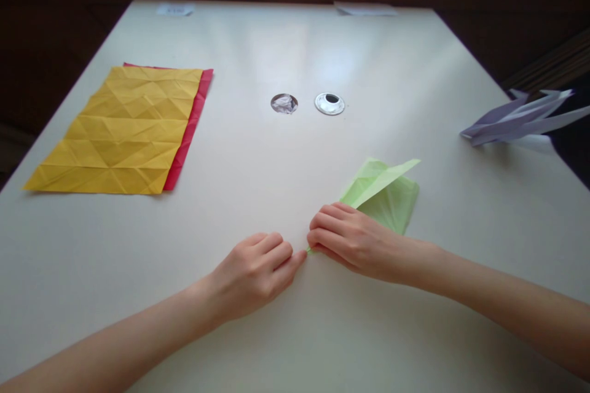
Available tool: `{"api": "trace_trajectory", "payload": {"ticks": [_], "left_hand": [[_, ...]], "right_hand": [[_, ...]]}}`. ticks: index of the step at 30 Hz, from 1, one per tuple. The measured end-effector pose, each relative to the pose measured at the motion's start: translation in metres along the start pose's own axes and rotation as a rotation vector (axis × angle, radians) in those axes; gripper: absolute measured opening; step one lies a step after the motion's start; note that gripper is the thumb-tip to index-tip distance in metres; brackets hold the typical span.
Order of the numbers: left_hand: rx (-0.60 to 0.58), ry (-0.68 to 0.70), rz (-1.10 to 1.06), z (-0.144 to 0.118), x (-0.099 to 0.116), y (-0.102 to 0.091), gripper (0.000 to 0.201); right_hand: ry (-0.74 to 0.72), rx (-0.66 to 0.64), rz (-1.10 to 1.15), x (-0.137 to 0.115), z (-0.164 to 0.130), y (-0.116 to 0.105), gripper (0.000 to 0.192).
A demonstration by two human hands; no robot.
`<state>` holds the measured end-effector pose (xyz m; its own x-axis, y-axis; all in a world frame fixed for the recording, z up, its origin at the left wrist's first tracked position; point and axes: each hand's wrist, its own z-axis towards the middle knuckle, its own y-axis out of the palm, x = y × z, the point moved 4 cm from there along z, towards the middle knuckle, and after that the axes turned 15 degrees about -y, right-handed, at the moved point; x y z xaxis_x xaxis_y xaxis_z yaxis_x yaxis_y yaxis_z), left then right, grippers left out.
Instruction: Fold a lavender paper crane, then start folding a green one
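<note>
Green paper (397, 199), folded, on the bench (249, 178). Right hand (354, 241): grip clamped on its near end. Left hand (258, 267): fingers curled, touching the tip; can't tell if pinching. Far-edge label (176, 10): print unreadable.

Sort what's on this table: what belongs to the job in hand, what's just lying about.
In hand:
- light green folded paper, left hand at its narrow tip, right hand over it

Apparently just lying about:
- yellow creased paper sheet
- red paper sheet beneath it
- folded pale purple paper
- white flat pieces at the far edge
</note>
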<state>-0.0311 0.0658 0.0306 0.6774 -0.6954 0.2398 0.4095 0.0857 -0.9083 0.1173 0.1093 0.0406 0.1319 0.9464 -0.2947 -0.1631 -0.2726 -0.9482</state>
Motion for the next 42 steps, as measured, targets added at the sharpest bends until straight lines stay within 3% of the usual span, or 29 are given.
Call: {"api": "trace_trajectory", "payload": {"ticks": [12,24,42], "left_hand": [[-0.025,0.109,0.170,-0.001,0.008,-0.003,0.018],[-0.070,0.101,0.199,-0.002,0.012,-0.003,0.026],[0.013,0.112,0.265,-0.005,0.020,-0.008,0.024]], "right_hand": [[0.053,-0.185,0.030,-0.002,0.010,-0.006,0.014],[-0.016,-0.111,-0.041,-0.005,0.003,0.002,0.017],[0.077,-0.295,-0.038,-0.005,0.025,-0.004,0.009]]}}
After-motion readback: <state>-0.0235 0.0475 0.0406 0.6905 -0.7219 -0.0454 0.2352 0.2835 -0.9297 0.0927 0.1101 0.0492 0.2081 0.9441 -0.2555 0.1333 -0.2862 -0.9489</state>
